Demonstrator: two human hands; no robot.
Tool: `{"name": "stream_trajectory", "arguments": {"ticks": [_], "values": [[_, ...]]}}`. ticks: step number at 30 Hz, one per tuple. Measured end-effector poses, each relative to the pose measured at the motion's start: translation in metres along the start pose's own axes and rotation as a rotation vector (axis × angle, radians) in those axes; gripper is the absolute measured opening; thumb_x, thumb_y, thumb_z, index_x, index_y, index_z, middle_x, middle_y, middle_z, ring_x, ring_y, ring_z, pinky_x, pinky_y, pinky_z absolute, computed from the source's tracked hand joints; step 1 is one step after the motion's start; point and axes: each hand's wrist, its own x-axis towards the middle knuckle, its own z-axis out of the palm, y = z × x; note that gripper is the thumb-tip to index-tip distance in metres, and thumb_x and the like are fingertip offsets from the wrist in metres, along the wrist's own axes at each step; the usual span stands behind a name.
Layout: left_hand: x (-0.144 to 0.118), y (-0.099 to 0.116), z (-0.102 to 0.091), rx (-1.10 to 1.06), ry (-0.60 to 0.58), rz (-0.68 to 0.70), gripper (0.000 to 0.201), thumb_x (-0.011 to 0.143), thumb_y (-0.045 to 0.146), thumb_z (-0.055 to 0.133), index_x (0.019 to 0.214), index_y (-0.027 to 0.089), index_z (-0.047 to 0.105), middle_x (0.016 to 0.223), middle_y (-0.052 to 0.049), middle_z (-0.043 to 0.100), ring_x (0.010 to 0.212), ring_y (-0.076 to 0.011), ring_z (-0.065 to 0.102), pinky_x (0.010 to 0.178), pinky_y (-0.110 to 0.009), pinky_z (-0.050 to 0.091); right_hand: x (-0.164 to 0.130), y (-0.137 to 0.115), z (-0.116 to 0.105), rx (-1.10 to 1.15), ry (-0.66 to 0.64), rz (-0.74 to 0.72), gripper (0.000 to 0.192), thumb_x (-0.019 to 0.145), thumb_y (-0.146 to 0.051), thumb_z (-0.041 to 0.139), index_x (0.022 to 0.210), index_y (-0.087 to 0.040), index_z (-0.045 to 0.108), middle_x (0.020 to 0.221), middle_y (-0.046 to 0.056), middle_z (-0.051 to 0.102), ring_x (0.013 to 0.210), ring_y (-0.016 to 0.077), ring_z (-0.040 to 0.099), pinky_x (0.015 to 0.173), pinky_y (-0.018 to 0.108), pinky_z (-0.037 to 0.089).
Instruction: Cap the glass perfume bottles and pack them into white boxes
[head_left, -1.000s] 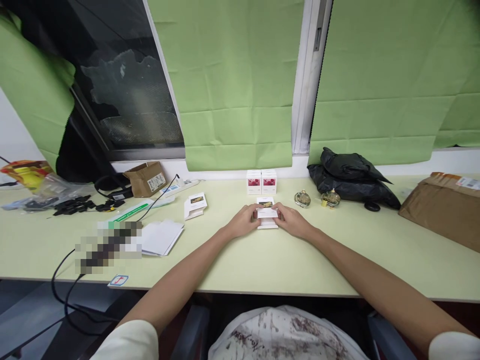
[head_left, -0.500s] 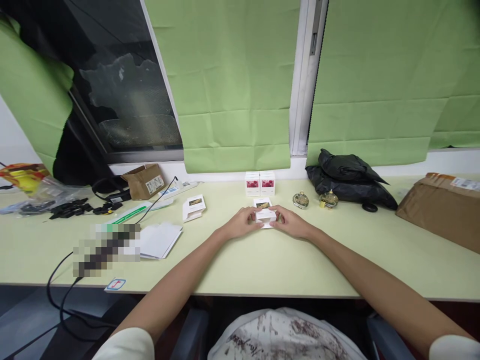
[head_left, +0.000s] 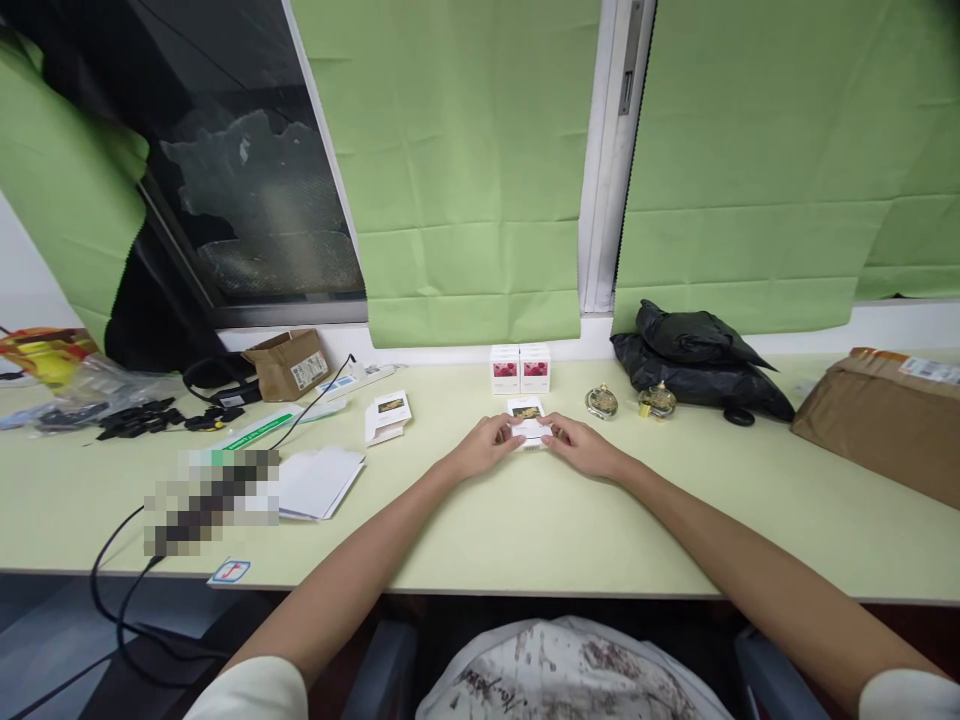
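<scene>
A small white carton [head_left: 529, 429] with a dark and yellow picture on its top lies on the table in front of me, its near end folded flat. My left hand [head_left: 484, 446] grips its left side, thumb at the near end and fingers bent over the edge. From the right side my right hand [head_left: 584, 446] grips the same carton in the same way. Just behind stand several white boxes [head_left: 520, 370] with pink pictures, grouped together. Right of the carton lie two round, ornate glass bottles with gold parts, a nearer-left bottle [head_left: 601, 402] and another bottle [head_left: 657, 400].
A similar white carton [head_left: 388, 414] with open flaps lies to the left, near white sheets [head_left: 319, 482]. Black plastic bags [head_left: 697, 360] and a brown cardboard box [head_left: 885, 430] sit at the right. A small brown box [head_left: 289, 365] and cables stand at the back left.
The carton's near end, open with its flap raised before, is now folded closed under my thumbs. Both hands have stayed in nearly the same place.
</scene>
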Motion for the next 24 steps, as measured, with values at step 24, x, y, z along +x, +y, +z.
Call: {"name": "stream_trajectory", "arguments": {"ticks": [24], "values": [[-0.0049,0.0045,-0.0031,0.141,-0.007,0.029,0.05,0.098,0.062,0.056,0.127,0.022,0.065,0.094,-0.006,0.068,0.099,-0.0261,0.06,0.084,-0.036,0.047,0.0033,0.0038,0.0029,-0.08,0.002,-0.054,0.032,0.106,-0.046,0.045,0.126,-0.028,0.062,0.125,0.007,0.071,0.11,0.0271,0.066,0.094,0.04,0.049]]}}
